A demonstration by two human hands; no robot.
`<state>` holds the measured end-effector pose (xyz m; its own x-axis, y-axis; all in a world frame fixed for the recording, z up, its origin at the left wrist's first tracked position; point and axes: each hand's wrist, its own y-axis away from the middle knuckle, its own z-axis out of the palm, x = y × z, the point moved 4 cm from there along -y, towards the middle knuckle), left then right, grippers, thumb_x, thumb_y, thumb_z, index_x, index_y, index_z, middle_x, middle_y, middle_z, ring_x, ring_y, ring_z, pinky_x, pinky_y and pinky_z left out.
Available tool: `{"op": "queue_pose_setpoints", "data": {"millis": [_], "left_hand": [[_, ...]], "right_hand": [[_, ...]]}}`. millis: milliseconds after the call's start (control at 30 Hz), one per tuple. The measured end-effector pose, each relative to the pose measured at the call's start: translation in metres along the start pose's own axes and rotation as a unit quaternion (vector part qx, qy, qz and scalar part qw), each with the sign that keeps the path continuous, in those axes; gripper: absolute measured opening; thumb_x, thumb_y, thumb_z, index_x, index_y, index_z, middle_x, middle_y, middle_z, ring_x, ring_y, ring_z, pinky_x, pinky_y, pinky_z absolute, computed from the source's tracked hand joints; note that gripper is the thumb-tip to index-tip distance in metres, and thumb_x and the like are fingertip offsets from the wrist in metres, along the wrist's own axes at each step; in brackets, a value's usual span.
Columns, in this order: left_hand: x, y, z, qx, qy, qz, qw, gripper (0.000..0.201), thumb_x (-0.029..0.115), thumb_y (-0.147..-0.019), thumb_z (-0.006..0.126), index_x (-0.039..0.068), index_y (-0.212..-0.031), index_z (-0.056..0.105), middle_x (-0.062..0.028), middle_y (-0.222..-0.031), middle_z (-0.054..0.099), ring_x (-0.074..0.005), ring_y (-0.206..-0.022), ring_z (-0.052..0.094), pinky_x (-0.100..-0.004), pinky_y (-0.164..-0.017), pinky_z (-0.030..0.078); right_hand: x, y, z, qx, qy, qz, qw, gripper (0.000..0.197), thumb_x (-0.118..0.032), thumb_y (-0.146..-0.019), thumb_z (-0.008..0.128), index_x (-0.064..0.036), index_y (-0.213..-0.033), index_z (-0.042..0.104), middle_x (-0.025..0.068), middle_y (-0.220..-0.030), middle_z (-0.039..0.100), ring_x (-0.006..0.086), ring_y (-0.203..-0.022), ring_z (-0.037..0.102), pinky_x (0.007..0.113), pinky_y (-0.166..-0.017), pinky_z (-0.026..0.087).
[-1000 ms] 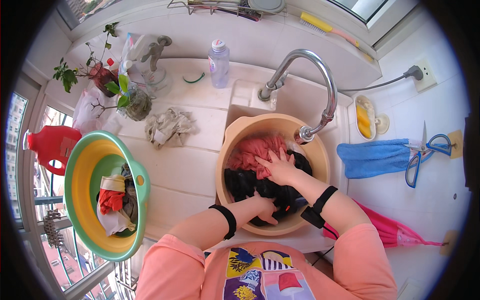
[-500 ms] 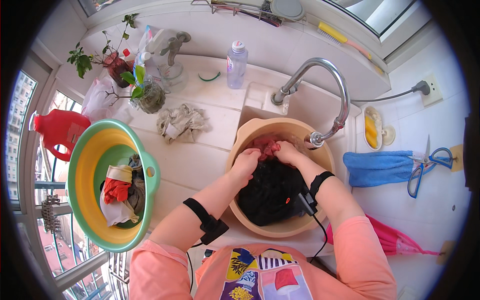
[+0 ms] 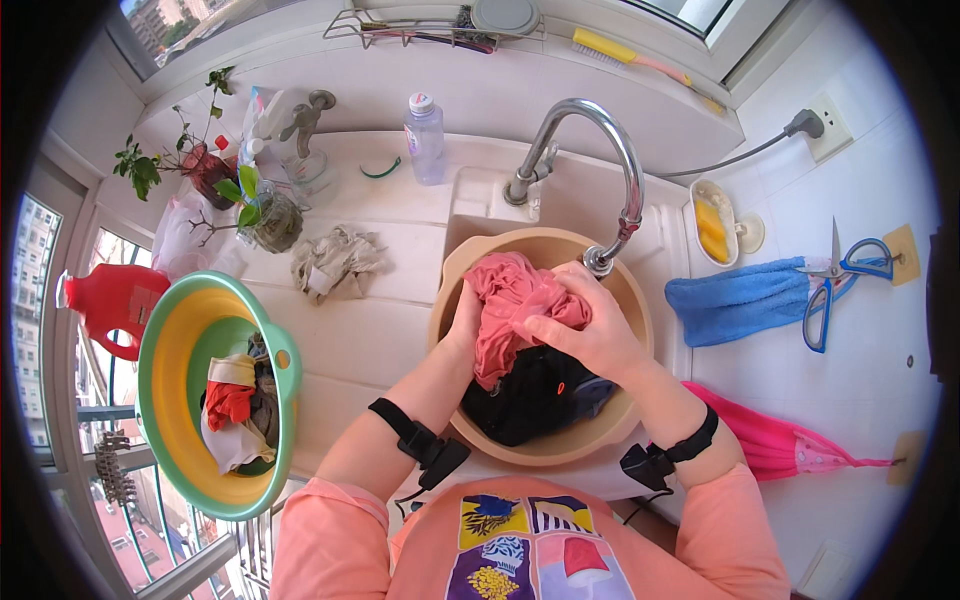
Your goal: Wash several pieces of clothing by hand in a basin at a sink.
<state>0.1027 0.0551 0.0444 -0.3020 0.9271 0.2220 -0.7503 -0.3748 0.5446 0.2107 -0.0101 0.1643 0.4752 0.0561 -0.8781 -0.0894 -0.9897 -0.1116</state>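
Note:
Between my two hands is a bunched, wet-looking pink garment (image 3: 510, 300), held up over a beige basin (image 3: 446, 300). My left hand (image 3: 465, 322) grips its left side, the fingers mostly hidden by the folds. My right hand (image 3: 590, 318) clasps the right side, its thumb lying across the front. Beneath the pink cloth, black clothing (image 3: 515, 405) fills the basin's near part, with a dark blue piece (image 3: 592, 398) at its right. A chrome faucet (image 3: 632, 170) arches over the basin's far right rim; no running water can be made out.
A green and yellow basin (image 3: 290, 375) with several clothes stands at left, by a red jug (image 3: 110, 305). A crumpled greyish cloth (image 3: 340, 262) lies on the counter. A clear bottle (image 3: 425, 145) stands behind. On the right wall hang a blue towel (image 3: 735, 302) and scissors (image 3: 822, 290).
The pink garment has come up from the far side of the basin, gathered into a larger bundle between both hands. The dark blue piece now shows. The whole view has shifted slightly.

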Motion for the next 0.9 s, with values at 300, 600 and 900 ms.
{"op": "queue_pose_setpoints", "data": {"millis": [300,600,900], "left_hand": [[-0.003,-0.021,-0.005,-0.357,0.117,0.07,0.924,0.051,0.044,-0.102,0.033,0.007,-0.134,0.045,-0.0127,-0.133,0.051,-0.029,-0.123,0.05,-0.0409,-0.104,0.043],[0.001,-0.04,-0.046,0.077,-0.304,0.184,0.931,0.051,0.034,-0.097,0.038,-0.001,-0.133,0.043,-0.0187,-0.13,0.05,-0.0283,-0.118,0.052,-0.0362,-0.098,0.043],[-0.008,-0.036,-0.059,0.189,-0.705,0.131,0.671,0.069,0.02,-0.083,0.052,-0.001,-0.145,0.028,-0.0276,-0.133,0.049,-0.0367,-0.127,0.047,-0.0386,-0.106,0.036]], "right_hand": [[0.01,0.015,0.058,0.141,0.193,-0.105,0.965,0.05,-0.022,-0.078,0.07,-0.009,-0.124,0.053,0.024,-0.118,0.045,0.0412,-0.112,0.043,0.05,-0.1,0.034],[0.096,-0.012,0.048,0.121,0.089,-0.06,0.987,0.023,-0.014,-0.088,0.06,-0.0021,-0.105,0.05,0.0181,-0.099,0.051,0.0357,-0.094,0.052,0.041,-0.086,0.043],[0.156,-0.007,0.049,-0.019,0.372,-0.009,0.928,0.059,-0.026,-0.08,0.066,-0.0169,-0.135,0.046,0.0184,-0.138,0.042,0.0454,-0.121,0.044,0.057,-0.096,0.04]]}}
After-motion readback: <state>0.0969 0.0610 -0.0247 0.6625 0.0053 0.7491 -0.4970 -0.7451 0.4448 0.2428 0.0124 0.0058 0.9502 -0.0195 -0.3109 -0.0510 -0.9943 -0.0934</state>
